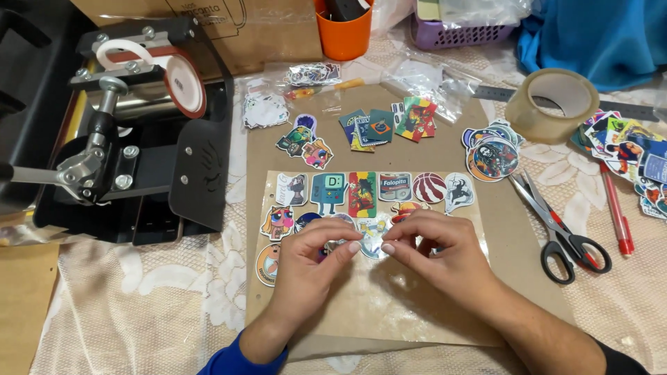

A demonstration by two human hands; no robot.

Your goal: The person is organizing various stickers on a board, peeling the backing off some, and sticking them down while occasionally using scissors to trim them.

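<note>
My left hand point(310, 262) and my right hand point(436, 251) meet over a clear plastic sheet point(389, 292) lying on brown cardboard point(507, 229). Their fingertips pinch a small round sticker point(372, 243) from both sides, right at the sheet's surface. Several colourful stickers point(361, 193) lie in rows on the sheet just beyond my fingers, and more sit partly hidden under my left hand. Loose sticker piles lie farther up the cardboard point(368, 127).
A black mug heat press point(132, 132) stands at the left. Scissors point(563, 226) and a red pen point(617, 215) lie at the right, near a roll of clear tape point(551, 105) and more stickers point(625, 149). An orange cup point(344, 31) and purple basket point(458, 31) stand at the back.
</note>
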